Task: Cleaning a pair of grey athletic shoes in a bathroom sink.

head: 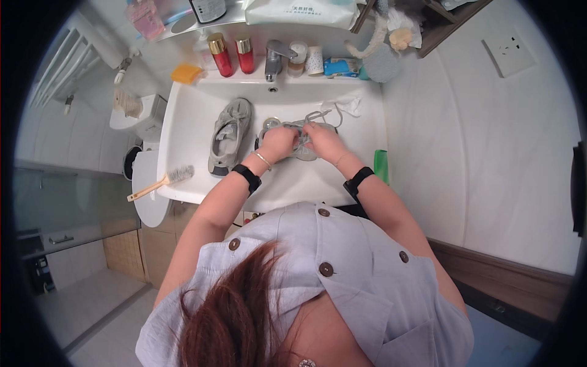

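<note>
In the white washbasin (pixel 183 137) lie two grey lace-up sneakers. One sneaker (pixel 229 137) rests at the left, sole down, its toe towards the tap. The other sneaker (pixel 305 153) lies crosswise under both hands, with its heel to the left. My left hand (pixel 279 141) grips it near the opening and tongue. Close by, my right hand (pixel 323 141) has its fingers bent on the lacing; the fingertips are partly hidden, so the exact hold on the lace is unclear. Loose grey shoelace (pixel 337 114) trails beyond the right hand. Behind the shoe shows the round metal drain (pixel 271 122).
A wooden-handled brush (pixel 160 182) lies across the basin's left rim. Along the back stand an orange sponge (pixel 185 73), two red bottles (pixel 221 57), the chrome tap (pixel 274 59) and a paper cup (pixel 314 60). A crumpled white piece (pixel 351 105) and a green object (pixel 381 167) are at the right.
</note>
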`<action>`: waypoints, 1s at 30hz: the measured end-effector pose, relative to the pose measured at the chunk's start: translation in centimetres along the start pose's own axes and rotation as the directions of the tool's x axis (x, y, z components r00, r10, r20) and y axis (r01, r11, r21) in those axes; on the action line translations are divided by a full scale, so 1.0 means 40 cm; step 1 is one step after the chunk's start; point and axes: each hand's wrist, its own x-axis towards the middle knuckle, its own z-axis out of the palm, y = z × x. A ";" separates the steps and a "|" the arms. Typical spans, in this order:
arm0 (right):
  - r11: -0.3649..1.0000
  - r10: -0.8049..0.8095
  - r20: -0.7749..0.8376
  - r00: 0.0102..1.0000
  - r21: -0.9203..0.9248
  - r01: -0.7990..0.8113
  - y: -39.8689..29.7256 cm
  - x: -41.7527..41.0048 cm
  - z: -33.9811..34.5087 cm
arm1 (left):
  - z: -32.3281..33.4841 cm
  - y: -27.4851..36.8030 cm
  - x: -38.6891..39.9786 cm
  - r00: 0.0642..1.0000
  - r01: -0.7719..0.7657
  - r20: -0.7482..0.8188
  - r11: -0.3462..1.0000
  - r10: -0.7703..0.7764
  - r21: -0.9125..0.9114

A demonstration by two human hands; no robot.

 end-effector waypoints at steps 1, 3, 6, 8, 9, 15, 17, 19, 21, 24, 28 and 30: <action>1.000 0.004 0.016 1.000 0.027 -0.005 -0.002 0.004 -0.003 | -0.001 -0.002 -0.004 1.000 -0.002 -0.005 1.000 0.002 0.003; 0.995 0.027 0.093 0.995 0.094 -0.036 0.001 0.010 -0.028 | -0.004 -0.009 -0.015 1.000 0.007 0.001 1.000 -0.007 -0.018; 0.972 0.139 -0.014 0.990 0.193 -0.134 0.058 0.031 -0.046 | -0.022 -0.013 -0.010 0.997 0.007 0.082 1.000 -0.008 0.016; 0.955 0.227 -0.197 0.954 0.237 -0.178 0.119 0.039 -0.052 | -0.025 -0.013 -0.005 0.996 0.007 0.088 1.000 -0.008 0.009; 0.955 0.295 -0.219 0.930 0.090 -0.281 0.143 0.040 -0.059 | -0.022 -0.018 -0.005 0.995 0.011 0.100 1.000 -0.011 0.002; 0.840 0.487 0.005 0.873 -0.277 -0.467 0.234 0.040 -0.054 | -0.011 -0.015 -0.001 0.998 -0.002 0.055 1.000 0.001 0.009; 0.829 0.506 -0.024 0.862 -0.261 -0.494 0.235 0.053 -0.062 | 0.002 -0.028 -0.001 0.999 -0.003 0.042 1.000 0.003 0.007; 0.813 0.564 -0.079 0.822 -0.122 -0.570 0.238 0.072 -0.087 | 0.007 -0.032 0.003 0.998 -0.004 0.055 1.000 0.003 0.013; 0.838 0.538 -0.209 0.816 0.029 -0.545 0.230 0.104 -0.134 | 0.014 -0.037 0.006 0.998 0.012 0.061 1.000 -0.013 0.016; 0.838 0.546 -0.414 0.729 0.260 -0.480 0.219 0.163 -0.192 | 0.020 -0.045 0.007 0.998 0.028 0.057 1.000 -0.028 -0.001; 0.795 0.599 -0.575 0.557 0.512 -0.327 0.339 0.247 -0.179 | 0.013 -0.036 0.031 0.998 -0.003 0.059 1.000 0.004 -0.003; 0.748 0.637 -0.516 0.572 0.593 -0.297 0.347 0.282 -0.154 | 0.031 -0.054 0.028 0.998 0.008 0.057 1.000 -0.008 -0.015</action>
